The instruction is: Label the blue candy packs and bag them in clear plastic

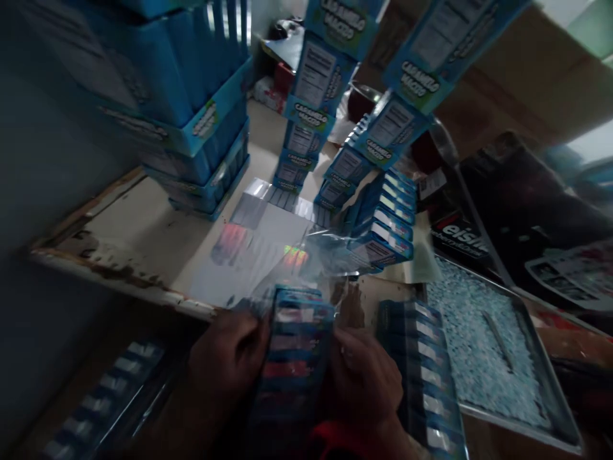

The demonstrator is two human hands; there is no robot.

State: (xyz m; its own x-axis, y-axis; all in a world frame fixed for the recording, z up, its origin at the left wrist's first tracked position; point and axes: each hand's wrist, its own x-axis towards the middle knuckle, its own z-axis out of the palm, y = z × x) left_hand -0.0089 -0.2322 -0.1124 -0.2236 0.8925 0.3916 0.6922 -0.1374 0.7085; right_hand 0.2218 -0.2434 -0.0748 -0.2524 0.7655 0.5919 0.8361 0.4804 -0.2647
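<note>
Both hands grip one stack of small blue candy boxes (294,348) low in the middle of the view. My left hand (227,358) clasps its left side and my right hand (366,377) its right side. A sheet of clear shiny plastic wrap (268,246) spreads from the stack's far end over the worn table (129,255). The picture is blurred by motion.
Tall stacks of blue "Caramelo" cartons (191,128) and leaning columns of small boxes (311,96) stand at the back. Another row of boxes (421,370) lies to the right, beside a metal tray of pale granules (479,345). More boxes (105,402) sit at lower left.
</note>
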